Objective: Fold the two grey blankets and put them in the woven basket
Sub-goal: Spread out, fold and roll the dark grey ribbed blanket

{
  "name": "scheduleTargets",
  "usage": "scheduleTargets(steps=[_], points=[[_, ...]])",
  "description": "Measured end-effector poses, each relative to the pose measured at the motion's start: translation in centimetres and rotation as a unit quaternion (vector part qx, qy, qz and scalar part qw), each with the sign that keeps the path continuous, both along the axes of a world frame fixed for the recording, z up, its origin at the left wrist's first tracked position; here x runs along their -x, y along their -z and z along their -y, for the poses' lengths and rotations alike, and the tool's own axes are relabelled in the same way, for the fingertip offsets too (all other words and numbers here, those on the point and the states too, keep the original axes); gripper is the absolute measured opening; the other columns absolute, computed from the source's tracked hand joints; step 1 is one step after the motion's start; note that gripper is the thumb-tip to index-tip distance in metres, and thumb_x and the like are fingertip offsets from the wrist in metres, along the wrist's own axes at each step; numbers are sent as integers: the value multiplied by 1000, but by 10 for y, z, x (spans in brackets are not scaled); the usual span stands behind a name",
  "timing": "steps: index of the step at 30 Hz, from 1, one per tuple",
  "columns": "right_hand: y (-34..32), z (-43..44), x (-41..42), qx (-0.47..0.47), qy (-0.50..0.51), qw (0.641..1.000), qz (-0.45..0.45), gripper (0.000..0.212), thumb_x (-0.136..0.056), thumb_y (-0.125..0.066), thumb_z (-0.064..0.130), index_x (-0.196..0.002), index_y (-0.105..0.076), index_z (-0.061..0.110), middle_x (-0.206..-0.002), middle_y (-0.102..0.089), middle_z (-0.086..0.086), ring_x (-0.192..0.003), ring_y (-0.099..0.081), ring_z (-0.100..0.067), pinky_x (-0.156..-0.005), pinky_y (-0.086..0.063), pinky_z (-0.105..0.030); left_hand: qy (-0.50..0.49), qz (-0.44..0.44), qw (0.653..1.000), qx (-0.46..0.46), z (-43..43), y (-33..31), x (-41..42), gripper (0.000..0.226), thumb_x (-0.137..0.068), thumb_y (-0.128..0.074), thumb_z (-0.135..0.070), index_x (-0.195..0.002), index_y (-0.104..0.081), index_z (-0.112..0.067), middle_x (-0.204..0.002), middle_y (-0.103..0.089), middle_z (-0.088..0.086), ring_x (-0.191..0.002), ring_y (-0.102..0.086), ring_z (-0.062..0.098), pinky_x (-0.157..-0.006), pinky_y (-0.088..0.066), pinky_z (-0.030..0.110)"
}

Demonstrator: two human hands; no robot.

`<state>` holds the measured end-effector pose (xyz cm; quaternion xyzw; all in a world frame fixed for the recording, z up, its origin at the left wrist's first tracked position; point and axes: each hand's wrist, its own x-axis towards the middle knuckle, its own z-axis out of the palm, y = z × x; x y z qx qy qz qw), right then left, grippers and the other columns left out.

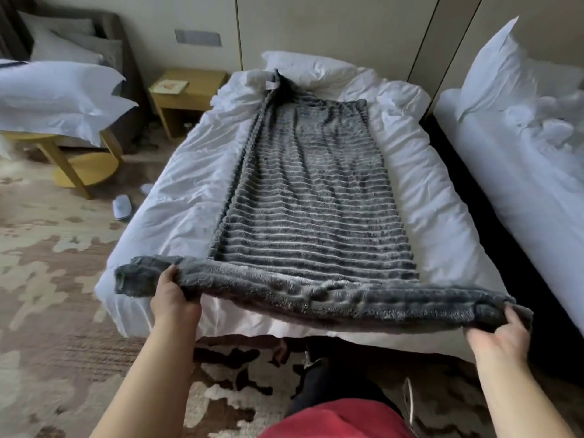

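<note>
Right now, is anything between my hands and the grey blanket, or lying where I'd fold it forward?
Nothing visible. The left hand and right hand grip the near end of the grey blanket, whose surface lies bare up to the pillow. The woven basket is out of view.

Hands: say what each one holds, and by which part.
Both grip the blanket by its near edge: left hand near the left corner, right hand at the right corner.

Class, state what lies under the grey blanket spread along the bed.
The grey blanket lies on a rumpled white duvet, seen on both sides. Anything else beneath is covered.
</note>
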<state>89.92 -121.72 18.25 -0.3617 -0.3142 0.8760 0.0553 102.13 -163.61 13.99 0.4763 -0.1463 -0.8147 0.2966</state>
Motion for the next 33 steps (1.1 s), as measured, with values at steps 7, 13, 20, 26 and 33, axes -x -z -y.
scheduleTargets(steps=[7, 13, 20, 26, 33], points=[[21, 2, 107, -12, 0, 998, 61, 53, -89, -60, 28, -139, -44, 21, -146, -43, -11, -132, -42, -31, -111, -30, -46, 48, 37, 998, 17, 31, -14, 96, 46, -78, -69, -23, -120, -61, -8, -115, -66, 12, -101, -65, 31, -80, -55, 49], [38, 38, 246, -19, -7, 999, 32, 23, -95, -50, 22, -115, -62, 19, -118, -61, -4, -124, -51, -23, -99, -44, -36, 67, 12, 995, 70, 73, -4, 224, 35, -85, -68, -25, -119, -62, -16, -116, -64, 4, -107, -61, 22, -87, -54, 42], [158, 92, 361, -324, -251, 895, 174, 49, -95, -50, 36, -140, -43, 18, -130, -53, 3, -115, -53, -16, -87, -44, -30, 436, 336, 758, 348, 92, 132, 325, 46, -95, -54, -38, -135, -50, -16, -130, -57, 14, -115, -58, 29, -98, -44, 41], [249, 97, 346, -600, -565, 527, 207, 66, -95, -47, 47, -151, -25, 19, -161, -12, 0, -146, -18, -21, -114, -22, -39, 617, 535, 446, 366, 66, 213, 305, 66, -93, -49, -50, -150, -29, -23, -158, -22, 10, -141, -27, 32, -114, -28, 40], [242, 86, 338, -611, -539, 558, 155, 55, -99, -44, 39, -149, -32, 19, -158, -24, 0, -144, -25, -22, -115, -24, -41, 438, 557, 567, 421, 69, 193, 276, 39, -87, -58, -21, -124, -58, -10, -126, -57, 19, -115, -54, 38, -98, -45, 46]])
